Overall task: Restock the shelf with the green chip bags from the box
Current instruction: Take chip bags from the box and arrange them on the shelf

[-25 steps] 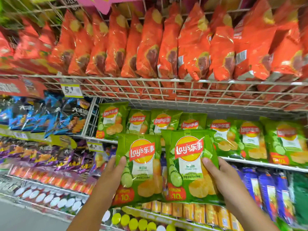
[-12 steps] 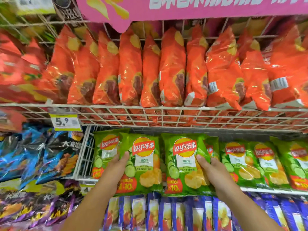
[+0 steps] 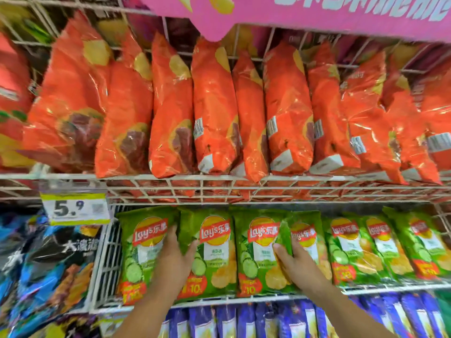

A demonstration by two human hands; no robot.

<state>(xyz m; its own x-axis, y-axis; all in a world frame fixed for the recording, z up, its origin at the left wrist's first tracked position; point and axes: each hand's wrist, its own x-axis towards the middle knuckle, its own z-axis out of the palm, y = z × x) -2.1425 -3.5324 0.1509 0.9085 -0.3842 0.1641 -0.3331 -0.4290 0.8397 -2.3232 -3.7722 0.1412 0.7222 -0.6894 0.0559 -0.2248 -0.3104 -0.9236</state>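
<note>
The wire shelf (image 3: 244, 298) runs from nine o'clock to three o'clock across the lower half of the view, under a rack of orange bags (image 3: 214, 106). A row of green chip bags (image 3: 378, 247) already stands on it, filling the three o'clock side. Two more green bags stand upright at the front, long axes pointing to twelve o'clock, side by side and touching. The left bag (image 3: 212, 252) sits at about seven o'clock of centre, the right bag (image 3: 261, 252) at about five. The left hand (image 3: 175, 262) grips the left bag's nine o'clock edge, thumb across its face. The right hand (image 3: 295, 267) grips the right bag's three o'clock edge likewise. Each hand is nearest its own bag; the coming move looks like a push straight back into the row.
</note>
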